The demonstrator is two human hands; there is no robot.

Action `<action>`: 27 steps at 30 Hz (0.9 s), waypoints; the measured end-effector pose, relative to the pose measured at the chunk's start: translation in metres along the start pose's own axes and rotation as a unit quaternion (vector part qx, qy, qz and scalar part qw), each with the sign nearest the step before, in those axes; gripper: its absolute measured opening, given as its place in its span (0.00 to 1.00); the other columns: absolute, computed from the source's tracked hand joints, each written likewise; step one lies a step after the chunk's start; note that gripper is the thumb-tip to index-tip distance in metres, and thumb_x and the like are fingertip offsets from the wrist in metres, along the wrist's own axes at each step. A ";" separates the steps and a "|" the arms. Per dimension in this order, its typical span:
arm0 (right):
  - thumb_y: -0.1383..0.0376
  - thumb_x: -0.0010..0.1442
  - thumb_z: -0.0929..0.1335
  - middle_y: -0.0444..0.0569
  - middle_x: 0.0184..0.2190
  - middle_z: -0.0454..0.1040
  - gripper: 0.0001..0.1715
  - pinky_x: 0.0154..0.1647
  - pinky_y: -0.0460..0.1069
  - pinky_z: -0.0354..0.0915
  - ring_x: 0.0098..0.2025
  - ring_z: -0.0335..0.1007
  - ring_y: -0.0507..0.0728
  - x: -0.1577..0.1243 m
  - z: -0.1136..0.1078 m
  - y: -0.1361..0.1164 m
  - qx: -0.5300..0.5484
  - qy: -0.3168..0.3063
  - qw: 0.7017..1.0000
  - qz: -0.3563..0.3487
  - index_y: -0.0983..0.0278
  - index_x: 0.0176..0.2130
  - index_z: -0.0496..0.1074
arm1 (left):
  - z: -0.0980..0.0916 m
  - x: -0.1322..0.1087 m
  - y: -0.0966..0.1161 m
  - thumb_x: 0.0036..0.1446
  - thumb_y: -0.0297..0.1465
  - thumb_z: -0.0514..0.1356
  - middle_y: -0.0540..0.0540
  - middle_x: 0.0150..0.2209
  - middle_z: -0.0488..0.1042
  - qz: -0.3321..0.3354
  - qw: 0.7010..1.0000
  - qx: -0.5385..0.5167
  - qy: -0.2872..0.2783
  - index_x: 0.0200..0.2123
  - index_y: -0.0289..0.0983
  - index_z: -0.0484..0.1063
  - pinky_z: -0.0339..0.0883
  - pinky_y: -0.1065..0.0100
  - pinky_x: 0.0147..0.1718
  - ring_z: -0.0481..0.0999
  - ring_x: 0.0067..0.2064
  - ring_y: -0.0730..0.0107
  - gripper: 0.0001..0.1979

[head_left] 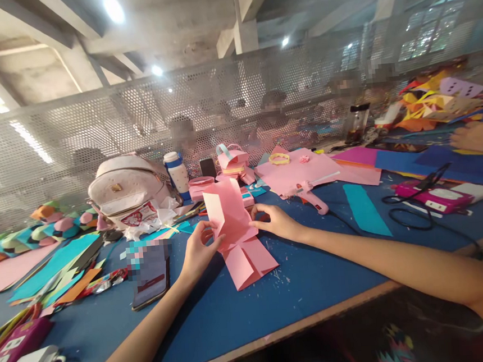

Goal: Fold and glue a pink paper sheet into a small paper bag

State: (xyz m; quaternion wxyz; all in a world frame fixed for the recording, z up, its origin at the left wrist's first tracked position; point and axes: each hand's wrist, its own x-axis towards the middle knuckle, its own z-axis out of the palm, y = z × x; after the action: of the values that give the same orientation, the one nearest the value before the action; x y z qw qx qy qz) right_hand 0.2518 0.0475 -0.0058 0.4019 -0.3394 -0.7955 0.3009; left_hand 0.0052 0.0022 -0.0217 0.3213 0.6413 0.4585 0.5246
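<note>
A folded pink paper piece (238,232) stands half raised on the blue table (301,288), its lower flaps lying flat. My left hand (199,251) pinches its left edge, thumb and fingers closed on the paper. At the paper's right side my right hand (274,221) grips the fold with its fingers curled onto it. Both forearms reach in from the near edge.
A dark phone (150,274) lies left of my hands. A pink glue gun (308,193) with a cable lies behind my right hand, on pink sheets. A white bag (126,185), a bottle (177,172), paper boxes and coloured scraps crowd the back and left. Another person's hand (476,137) rests far right.
</note>
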 end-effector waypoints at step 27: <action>0.58 0.56 0.72 0.51 0.47 0.75 0.10 0.50 0.53 0.66 0.54 0.70 0.60 -0.004 0.004 -0.009 0.071 -0.034 0.997 -0.025 0.62 0.32 0.71 | -0.006 0.000 -0.002 0.49 0.34 0.63 0.46 0.34 0.78 0.005 0.995 0.008 0.095 0.30 0.36 0.75 0.73 0.64 0.42 0.78 0.41 0.64 0.07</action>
State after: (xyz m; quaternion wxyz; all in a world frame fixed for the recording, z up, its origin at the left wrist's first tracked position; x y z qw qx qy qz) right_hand 0.2476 0.0381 -0.0022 0.4049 -0.2797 -0.7936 0.3578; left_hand -0.0008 0.0025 -0.0216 0.2686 0.5937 0.4879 0.5808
